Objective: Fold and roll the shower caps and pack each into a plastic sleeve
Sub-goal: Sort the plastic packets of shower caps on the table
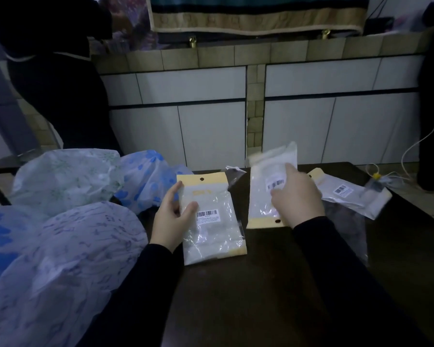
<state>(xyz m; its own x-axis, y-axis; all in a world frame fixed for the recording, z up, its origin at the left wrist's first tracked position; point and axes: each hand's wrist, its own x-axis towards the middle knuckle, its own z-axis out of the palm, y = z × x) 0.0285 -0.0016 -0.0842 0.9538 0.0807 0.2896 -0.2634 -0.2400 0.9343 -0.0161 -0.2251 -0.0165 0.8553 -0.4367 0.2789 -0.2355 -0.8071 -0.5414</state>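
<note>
My left hand (172, 216) pinches the left edge of a clear plastic sleeve (211, 236) with a yellow header and a barcode label, held just above the dark table (261, 296). My right hand (297, 199) grips a second sleeve (263, 196), blurred, tilted up with its yellow header toward me. Several puffy shower caps lie at the left: a white one with purple print (68, 266), a green-patterned one (65, 179), and blue-flowered ones (145, 181).
More sleeves (346, 194) lie on the table's far right, over a crumpled clear bag (348, 231). A white cable (411, 151) with a yellow plug hangs past the right edge. A tiled counter wall (211, 96) stands behind; a person in dark clothes (55, 83) stands at the far left.
</note>
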